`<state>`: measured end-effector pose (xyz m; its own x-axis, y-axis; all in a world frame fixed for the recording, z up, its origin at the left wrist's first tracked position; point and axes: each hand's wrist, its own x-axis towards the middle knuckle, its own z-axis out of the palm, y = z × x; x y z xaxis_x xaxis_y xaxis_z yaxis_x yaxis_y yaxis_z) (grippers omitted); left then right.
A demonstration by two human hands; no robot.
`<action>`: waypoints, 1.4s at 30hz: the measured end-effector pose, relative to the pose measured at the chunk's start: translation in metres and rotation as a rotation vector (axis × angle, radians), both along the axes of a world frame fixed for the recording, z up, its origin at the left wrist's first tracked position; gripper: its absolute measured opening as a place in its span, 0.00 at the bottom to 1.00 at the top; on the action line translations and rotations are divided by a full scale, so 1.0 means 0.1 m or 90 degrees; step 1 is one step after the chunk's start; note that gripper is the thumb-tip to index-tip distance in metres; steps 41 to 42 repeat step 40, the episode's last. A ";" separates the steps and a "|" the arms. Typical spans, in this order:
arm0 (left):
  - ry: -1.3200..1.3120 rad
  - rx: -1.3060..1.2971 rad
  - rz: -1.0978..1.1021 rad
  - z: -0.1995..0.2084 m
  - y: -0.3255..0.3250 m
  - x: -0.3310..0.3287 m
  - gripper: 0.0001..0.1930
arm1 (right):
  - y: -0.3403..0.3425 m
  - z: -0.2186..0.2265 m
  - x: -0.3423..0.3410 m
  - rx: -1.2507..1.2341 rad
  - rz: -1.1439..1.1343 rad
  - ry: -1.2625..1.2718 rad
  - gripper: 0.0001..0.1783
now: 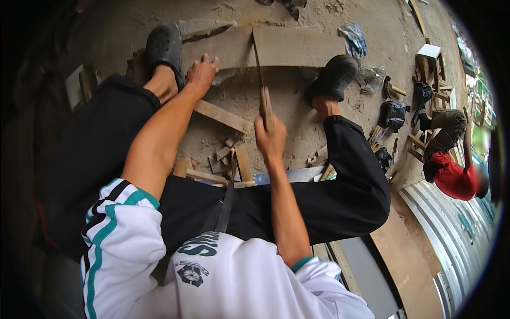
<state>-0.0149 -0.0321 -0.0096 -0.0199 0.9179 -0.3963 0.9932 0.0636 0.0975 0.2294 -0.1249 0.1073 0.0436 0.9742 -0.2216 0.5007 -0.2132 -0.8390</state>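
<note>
A long wooden board lies crosswise at the top of the view, between and under my black clogs. My left hand presses on the board's near edge beside the left clog, its fingers spread. My right hand is wrapped round the wooden handle of a handsaw. The thin saw blade points away from me and crosses the board near its middle, where it meets the wood. The right clog is by the board's right end.
Wood offcuts and scraps lie on the dusty floor between my legs. Plastic bags, a hammer and a black bag are to the right. Farther right, a person in a red shirt is near wooden stools and corrugated sheets.
</note>
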 end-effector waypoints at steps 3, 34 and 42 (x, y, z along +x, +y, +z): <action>-0.009 -0.031 0.016 0.04 -0.05 0.09 0.22 | -0.35 0.34 0.08 0.052 -0.010 0.008 0.11; -0.085 0.080 0.032 0.12 0.98 0.84 0.50 | 0.59 2.66 1.04 0.005 0.217 -0.295 0.15; -0.029 0.119 -0.074 -0.23 0.81 1.12 0.54 | 0.59 2.66 1.00 -0.058 0.082 -0.223 0.17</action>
